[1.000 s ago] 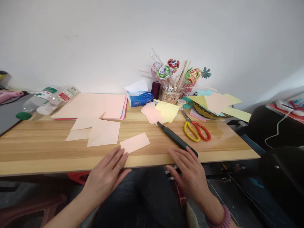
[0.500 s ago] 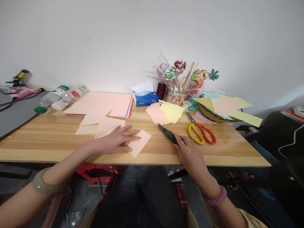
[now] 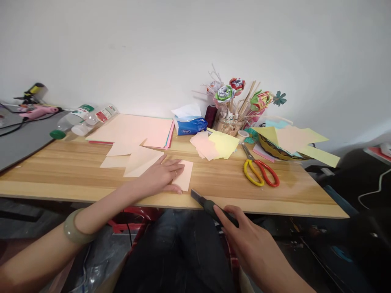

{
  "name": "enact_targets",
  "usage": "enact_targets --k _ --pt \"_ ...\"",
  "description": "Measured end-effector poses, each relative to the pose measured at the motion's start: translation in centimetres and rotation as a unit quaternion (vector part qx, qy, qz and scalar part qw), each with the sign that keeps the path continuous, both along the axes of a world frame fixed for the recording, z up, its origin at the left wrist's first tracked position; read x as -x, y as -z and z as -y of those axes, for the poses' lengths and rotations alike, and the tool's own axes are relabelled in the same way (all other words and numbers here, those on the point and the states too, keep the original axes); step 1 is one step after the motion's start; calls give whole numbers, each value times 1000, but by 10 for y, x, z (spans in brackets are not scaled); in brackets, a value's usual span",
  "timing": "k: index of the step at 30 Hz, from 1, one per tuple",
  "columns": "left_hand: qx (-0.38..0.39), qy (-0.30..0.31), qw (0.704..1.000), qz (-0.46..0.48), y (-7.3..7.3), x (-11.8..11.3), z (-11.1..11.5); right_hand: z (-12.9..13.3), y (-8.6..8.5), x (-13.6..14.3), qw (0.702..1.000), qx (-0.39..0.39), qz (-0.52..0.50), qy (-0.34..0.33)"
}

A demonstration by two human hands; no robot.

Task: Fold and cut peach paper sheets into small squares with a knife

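My left hand [image 3: 163,175] lies flat with its fingers spread over a small pale pink paper [image 3: 186,179], pressing it to the wooden table. In my right hand [image 3: 241,228] is a dark-handled utility knife [image 3: 210,207], gripped at the table's front edge. Its blade points up and left, just right of the paper's lower corner, apart from it. Larger pale pink sheets [image 3: 139,160] lie left of the paper. Scissors [image 3: 261,171] with yellow and red handles rest to the right.
Behind are a big paper stack [image 3: 131,128], a tissue pack [image 3: 192,125], small pink and yellow sheets [image 3: 224,144], a jar of paper flowers [image 3: 229,122] and a basket of papers [image 3: 293,140]. Two plastic bottles [image 3: 73,120] and a pink glue gun [image 3: 41,112] are at left.
My right hand has lifted the knife and moved it left and toward the front edge. The small paper has turned under my left hand. The view has shifted slightly.
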State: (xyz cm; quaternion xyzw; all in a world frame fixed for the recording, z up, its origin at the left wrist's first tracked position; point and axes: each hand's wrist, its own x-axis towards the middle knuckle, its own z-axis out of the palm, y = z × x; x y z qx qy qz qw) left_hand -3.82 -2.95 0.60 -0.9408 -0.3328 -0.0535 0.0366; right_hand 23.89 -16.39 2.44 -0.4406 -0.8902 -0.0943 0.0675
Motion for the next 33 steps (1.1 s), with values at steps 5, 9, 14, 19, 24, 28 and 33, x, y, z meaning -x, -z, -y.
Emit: enact_targets --k 5,9,14,19,24,28,33 --pt "-32 -10 999 33 0 -3 -2 2 3 12 1000 17 4 -10" --pt "-59 7 998 33 -3 -9 -3 0 4 16 1000 17 11 -11" --pt "1 94 994 50 5 -9 -7 2 5 12 1000 20 15 7" --pt "58 108 991 44 9 -7 -6 5 8 8 1000 -2 16 17" --pt "61 102 993 8 6 -7 -2 5 6 10 1000 1 13 22" --pt "72 87 993 26 8 -5 0 5 6 12 999 -1 13 29" --pt "113 44 990 78 7 -7 1 8 6 15 999 -18 6 38"
